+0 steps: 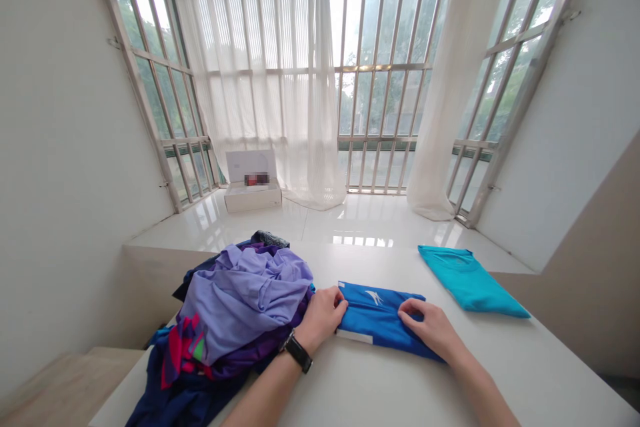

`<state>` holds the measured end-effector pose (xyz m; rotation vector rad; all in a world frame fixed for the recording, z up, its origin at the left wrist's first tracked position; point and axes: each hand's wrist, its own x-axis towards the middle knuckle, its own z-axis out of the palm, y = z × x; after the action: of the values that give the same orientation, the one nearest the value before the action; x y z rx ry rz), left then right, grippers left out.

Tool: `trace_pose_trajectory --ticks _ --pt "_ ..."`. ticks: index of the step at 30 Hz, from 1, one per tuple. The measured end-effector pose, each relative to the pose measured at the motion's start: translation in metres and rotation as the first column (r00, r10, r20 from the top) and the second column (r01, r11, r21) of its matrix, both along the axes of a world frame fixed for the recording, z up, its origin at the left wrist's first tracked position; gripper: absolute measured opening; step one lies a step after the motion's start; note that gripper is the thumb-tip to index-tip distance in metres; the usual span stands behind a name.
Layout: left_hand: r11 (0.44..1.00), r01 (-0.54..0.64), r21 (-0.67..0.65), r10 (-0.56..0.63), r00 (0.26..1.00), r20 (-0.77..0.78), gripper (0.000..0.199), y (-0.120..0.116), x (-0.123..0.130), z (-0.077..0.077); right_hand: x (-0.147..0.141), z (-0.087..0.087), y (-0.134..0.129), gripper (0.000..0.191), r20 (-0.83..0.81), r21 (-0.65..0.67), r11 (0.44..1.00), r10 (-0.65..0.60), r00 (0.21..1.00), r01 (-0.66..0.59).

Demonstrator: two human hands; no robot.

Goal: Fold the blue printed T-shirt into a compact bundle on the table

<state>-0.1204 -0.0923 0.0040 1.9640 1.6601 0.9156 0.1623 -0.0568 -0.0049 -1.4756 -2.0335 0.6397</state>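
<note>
A blue folded sports shirt [380, 317] with a white logo lies on the white table [505, 367], in front of me. My left hand [323, 319] grips its left end, and a black-strapped watch [296, 351] sits on that wrist. My right hand [427, 328] lies curled over the shirt's right part, fingers on the fold. Just left of my left hand rises a heap of crumpled clothes [240, 313] in lilac, purple, navy and pink. A folded teal shirt [470, 280] lies farther right, beyond my right hand.
Beyond the table, a white box [253, 197] with its lid raised stands on a glossy white floor. Sheer white curtains [260, 73] hang before tall barred windows [385, 67]. Pale walls flank the room, and a light wooden step [65, 380] shows at lower left.
</note>
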Motion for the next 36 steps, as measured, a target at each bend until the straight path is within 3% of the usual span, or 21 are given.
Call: trace_pose_trajectory --ticks 11,20,24,27,29,31,33,36 --pt "0.999 0.038 0.012 -0.038 0.999 -0.014 0.016 0.0 -0.003 0.003 0.008 0.0 -0.003 0.028 0.012 0.064 0.997 -0.034 0.999 0.033" --pt "1.0 0.028 0.011 -0.026 0.991 -0.128 0.024 -0.006 -0.004 0.012 0.01 0.0 -0.004 0.03 0.016 0.106 0.992 -0.068 0.998 0.066" --pt "0.997 0.042 0.057 -0.025 0.964 -0.265 0.035 -0.012 0.013 0.027 0.009 0.001 -0.005 0.03 0.019 0.111 0.992 -0.059 0.998 0.057" --pt "0.978 0.143 0.154 -0.073 0.918 -0.389 0.032 -0.012 0.043 0.036 0.008 0.001 -0.005 0.029 0.016 0.108 0.993 -0.051 0.999 0.049" --pt "0.962 0.205 0.182 -0.121 0.914 -0.388 0.03 -0.009 0.063 0.033 0.008 0.001 -0.004 0.028 0.014 0.108 0.993 -0.048 0.999 0.047" --pt "0.962 0.228 0.147 -0.154 0.906 -0.395 0.044 -0.005 0.078 0.024 0.008 0.0 -0.004 0.028 0.013 0.109 0.993 -0.044 0.999 0.043" --pt "0.969 0.229 0.088 -0.174 0.894 -0.412 0.058 -0.003 0.084 0.011 0.011 -0.002 -0.003 0.027 0.012 0.109 0.993 -0.044 0.999 0.043" --pt "0.972 0.226 0.062 -0.181 0.89 -0.418 0.064 -0.002 0.083 -0.003 0.016 -0.004 -0.004 0.028 0.05 0.111 0.992 -0.073 0.996 0.068"
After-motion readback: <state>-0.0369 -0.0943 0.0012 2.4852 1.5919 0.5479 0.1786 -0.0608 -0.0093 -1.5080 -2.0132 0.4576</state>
